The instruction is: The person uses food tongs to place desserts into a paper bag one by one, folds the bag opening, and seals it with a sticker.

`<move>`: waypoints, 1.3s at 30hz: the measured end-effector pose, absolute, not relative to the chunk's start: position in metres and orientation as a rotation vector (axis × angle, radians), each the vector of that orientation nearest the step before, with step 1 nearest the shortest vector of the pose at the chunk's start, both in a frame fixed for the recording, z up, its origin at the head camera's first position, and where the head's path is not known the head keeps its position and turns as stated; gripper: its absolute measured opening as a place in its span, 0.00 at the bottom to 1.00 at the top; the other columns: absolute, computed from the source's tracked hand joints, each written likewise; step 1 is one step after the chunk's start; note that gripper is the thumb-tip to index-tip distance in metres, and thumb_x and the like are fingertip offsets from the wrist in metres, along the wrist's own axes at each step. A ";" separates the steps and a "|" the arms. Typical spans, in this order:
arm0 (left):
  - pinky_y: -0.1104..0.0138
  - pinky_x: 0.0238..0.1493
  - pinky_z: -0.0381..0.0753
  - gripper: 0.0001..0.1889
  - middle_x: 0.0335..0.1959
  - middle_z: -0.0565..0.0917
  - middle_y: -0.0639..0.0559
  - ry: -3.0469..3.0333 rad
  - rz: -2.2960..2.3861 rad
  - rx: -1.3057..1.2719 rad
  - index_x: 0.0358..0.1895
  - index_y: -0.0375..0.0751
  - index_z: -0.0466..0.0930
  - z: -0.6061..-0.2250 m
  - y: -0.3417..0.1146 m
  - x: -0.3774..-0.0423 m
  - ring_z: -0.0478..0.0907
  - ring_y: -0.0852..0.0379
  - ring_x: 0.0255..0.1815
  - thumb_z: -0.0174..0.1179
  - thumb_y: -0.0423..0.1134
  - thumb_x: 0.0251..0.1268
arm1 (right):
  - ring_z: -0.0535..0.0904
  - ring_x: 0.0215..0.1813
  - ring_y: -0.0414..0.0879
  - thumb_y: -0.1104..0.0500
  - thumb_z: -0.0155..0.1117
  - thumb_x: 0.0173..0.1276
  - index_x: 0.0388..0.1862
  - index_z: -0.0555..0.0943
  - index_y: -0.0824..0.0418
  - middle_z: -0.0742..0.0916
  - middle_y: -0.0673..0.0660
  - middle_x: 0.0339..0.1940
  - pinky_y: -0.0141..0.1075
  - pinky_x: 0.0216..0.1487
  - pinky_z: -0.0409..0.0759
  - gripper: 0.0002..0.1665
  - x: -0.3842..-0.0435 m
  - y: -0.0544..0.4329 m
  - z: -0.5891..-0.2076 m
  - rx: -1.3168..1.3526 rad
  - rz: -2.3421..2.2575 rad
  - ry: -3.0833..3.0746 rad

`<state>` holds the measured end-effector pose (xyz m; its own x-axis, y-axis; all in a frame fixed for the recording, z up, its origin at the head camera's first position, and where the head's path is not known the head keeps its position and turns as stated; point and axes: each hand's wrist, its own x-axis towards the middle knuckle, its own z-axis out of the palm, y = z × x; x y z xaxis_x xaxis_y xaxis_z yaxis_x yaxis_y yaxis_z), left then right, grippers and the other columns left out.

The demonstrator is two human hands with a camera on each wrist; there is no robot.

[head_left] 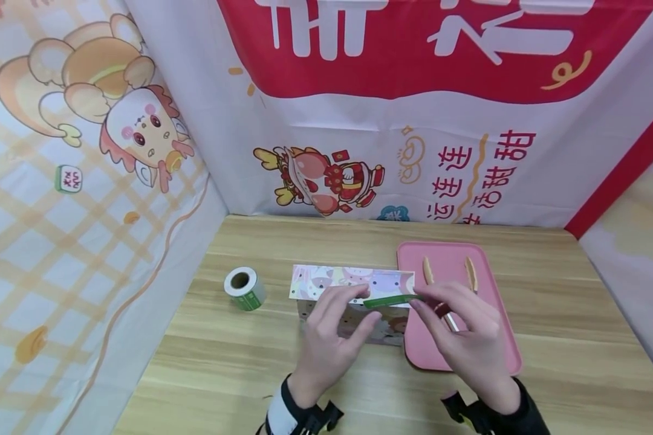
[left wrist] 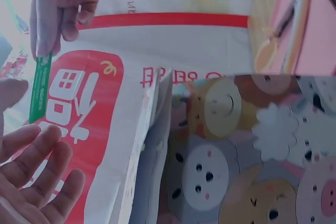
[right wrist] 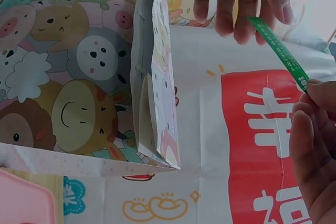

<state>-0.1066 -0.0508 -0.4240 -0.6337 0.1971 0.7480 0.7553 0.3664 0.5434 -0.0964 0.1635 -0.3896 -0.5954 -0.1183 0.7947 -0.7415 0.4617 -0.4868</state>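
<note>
In the head view my right hand (head_left: 470, 338) pinches one end of a narrow green label strip (head_left: 389, 301) between thumb and fingers. My left hand (head_left: 334, 338) is at the strip's other end, its thumb and fingers spread apart. Whether a left fingertip touches the strip, I cannot tell. Pale lettering runs along the strip (right wrist: 281, 51) in the right wrist view. Just beyond the hands stands a paper gift bag (head_left: 354, 284) printed with cartoon animals. Its mouth, edge-on in the left wrist view, is narrow, and its inside is mostly hidden.
A roll of green labels (head_left: 246, 290) stands on the wooden table (head_left: 196, 356) left of the bag. On the right lies a pink tray (head_left: 500, 338) with slim beige-ended utensils (head_left: 471, 275), partly hidden by my right hand. Printed cloth (head_left: 326, 115) rises behind the table.
</note>
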 end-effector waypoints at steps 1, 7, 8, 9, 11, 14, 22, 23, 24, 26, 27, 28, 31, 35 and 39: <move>0.63 0.54 0.76 0.20 0.50 0.82 0.49 -2.050 -1.263 -0.821 0.60 0.40 0.76 -0.424 -0.050 -0.107 0.77 0.55 0.54 0.63 0.43 0.69 | 0.78 0.33 0.39 0.46 0.62 0.72 0.42 0.86 0.65 0.87 0.54 0.36 0.25 0.32 0.77 0.22 -0.097 0.163 -0.390 0.718 1.128 -2.011; 0.68 0.48 0.78 0.13 0.45 0.83 0.54 -2.063 -1.283 -0.816 0.51 0.40 0.82 -0.425 -0.048 -0.106 0.78 0.60 0.48 0.65 0.40 0.67 | 0.78 0.32 0.39 0.47 0.61 0.72 0.41 0.86 0.65 0.86 0.54 0.35 0.25 0.32 0.77 0.21 -0.097 0.160 -0.391 0.738 1.116 -2.001; 0.70 0.45 0.78 0.11 0.43 0.84 0.55 -2.062 -1.284 -0.813 0.48 0.40 0.83 -0.425 -0.047 -0.106 0.79 0.61 0.45 0.65 0.39 0.67 | 0.78 0.32 0.39 0.47 0.62 0.72 0.41 0.86 0.65 0.86 0.54 0.35 0.25 0.32 0.77 0.21 -0.097 0.160 -0.392 0.736 1.117 -2.003; 0.71 0.42 0.77 0.09 0.41 0.84 0.56 -2.059 -1.288 -0.809 0.46 0.41 0.84 -0.426 -0.047 -0.106 0.79 0.62 0.43 0.65 0.39 0.66 | 0.79 0.32 0.39 0.47 0.62 0.72 0.42 0.86 0.65 0.86 0.54 0.36 0.25 0.32 0.77 0.21 -0.098 0.160 -0.392 0.735 1.120 -2.001; 0.73 0.38 0.77 0.06 0.37 0.84 0.57 -2.043 -1.312 -0.800 0.43 0.42 0.85 -0.426 -0.046 -0.106 0.79 0.63 0.39 0.65 0.36 0.66 | 0.79 0.32 0.39 0.47 0.62 0.72 0.43 0.86 0.65 0.87 0.54 0.36 0.25 0.32 0.77 0.21 -0.098 0.160 -0.393 0.726 1.122 -2.004; 0.72 0.35 0.79 0.05 0.34 0.85 0.56 -1.998 -1.377 -0.772 0.41 0.41 0.85 -0.427 -0.044 -0.104 0.80 0.63 0.35 0.67 0.33 0.63 | 0.79 0.33 0.39 0.52 0.67 0.69 0.46 0.85 0.65 0.87 0.54 0.39 0.25 0.32 0.77 0.17 -0.098 0.160 -0.393 0.684 1.135 -2.014; 0.63 0.36 0.84 0.06 0.36 0.86 0.50 -1.948 -1.758 -0.577 0.42 0.37 0.86 -0.435 -0.037 -0.093 0.84 0.56 0.35 0.66 0.32 0.64 | 0.79 0.31 0.41 0.74 0.72 0.57 0.46 0.86 0.60 0.86 0.51 0.41 0.28 0.29 0.78 0.18 -0.106 0.153 -0.395 0.607 1.431 -2.120; 0.62 0.36 0.84 0.06 0.36 0.86 0.49 -1.948 -1.812 -0.544 0.42 0.37 0.86 -0.438 -0.036 -0.092 0.85 0.55 0.35 0.65 0.33 0.64 | 0.79 0.32 0.42 0.73 0.71 0.59 0.44 0.87 0.60 0.86 0.51 0.40 0.29 0.29 0.79 0.16 -0.108 0.151 -0.394 0.621 1.477 -2.127; 0.62 0.36 0.84 0.06 0.36 0.87 0.48 -1.937 -1.866 -0.515 0.42 0.37 0.86 -0.440 -0.035 -0.092 0.85 0.53 0.35 0.65 0.33 0.65 | 0.79 0.32 0.42 0.73 0.70 0.60 0.43 0.87 0.59 0.86 0.50 0.39 0.29 0.29 0.79 0.15 -0.110 0.149 -0.394 0.643 1.498 -2.134; 0.60 0.37 0.84 0.06 0.35 0.87 0.47 -1.908 -1.960 -0.440 0.42 0.36 0.86 -0.446 -0.035 -0.092 0.86 0.50 0.35 0.65 0.33 0.65 | 0.79 0.33 0.42 0.72 0.71 0.60 0.40 0.87 0.58 0.86 0.50 0.37 0.28 0.31 0.79 0.12 -0.117 0.143 -0.395 0.691 1.441 -2.142; 0.60 0.38 0.84 0.07 0.34 0.87 0.47 -1.886 -1.996 -0.406 0.42 0.36 0.86 -0.451 -0.036 -0.093 0.86 0.49 0.35 0.65 0.35 0.65 | 0.79 0.33 0.41 0.71 0.72 0.59 0.39 0.88 0.59 0.86 0.50 0.37 0.28 0.31 0.78 0.11 -0.120 0.140 -0.396 0.713 1.389 -2.144; 0.60 0.38 0.84 0.07 0.34 0.88 0.47 -1.870 -2.036 -0.353 0.42 0.36 0.86 -0.455 -0.036 -0.093 0.86 0.48 0.34 0.66 0.35 0.64 | 0.79 0.33 0.41 0.71 0.73 0.58 0.38 0.88 0.59 0.86 0.50 0.37 0.29 0.32 0.78 0.11 -0.124 0.137 -0.397 0.738 1.336 -2.143; 0.59 0.38 0.84 0.09 0.32 0.88 0.47 -1.821 -2.123 -0.206 0.43 0.35 0.86 -0.464 -0.035 -0.094 0.86 0.45 0.33 0.66 0.36 0.64 | 0.80 0.32 0.41 0.71 0.77 0.53 0.36 0.89 0.61 0.85 0.51 0.34 0.36 0.39 0.79 0.11 -0.133 0.127 -0.400 0.796 1.174 -2.133; 0.60 0.36 0.84 0.14 0.31 0.88 0.45 -1.829 -2.165 -0.068 0.49 0.30 0.81 -0.475 -0.035 -0.095 0.86 0.44 0.31 0.67 0.33 0.63 | 0.80 0.33 0.43 0.71 0.79 0.49 0.36 0.90 0.62 0.85 0.51 0.32 0.62 0.57 0.66 0.14 -0.140 0.116 -0.405 0.834 1.056 -2.138; 0.60 0.35 0.84 0.14 0.30 0.87 0.44 -1.851 -2.171 -0.021 0.48 0.28 0.77 -0.484 -0.037 -0.095 0.86 0.43 0.30 0.67 0.30 0.62 | 0.81 0.34 0.45 0.72 0.80 0.46 0.35 0.90 0.64 0.86 0.52 0.31 0.68 0.56 0.59 0.15 -0.144 0.111 -0.408 0.854 0.996 -2.150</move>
<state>-0.0952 -0.0367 -0.4837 -0.9586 -0.2073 0.1954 0.2258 -0.1344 0.9649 -0.1441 0.1112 -0.4083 -0.6039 -0.2941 0.7408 -0.7552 0.5085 -0.4138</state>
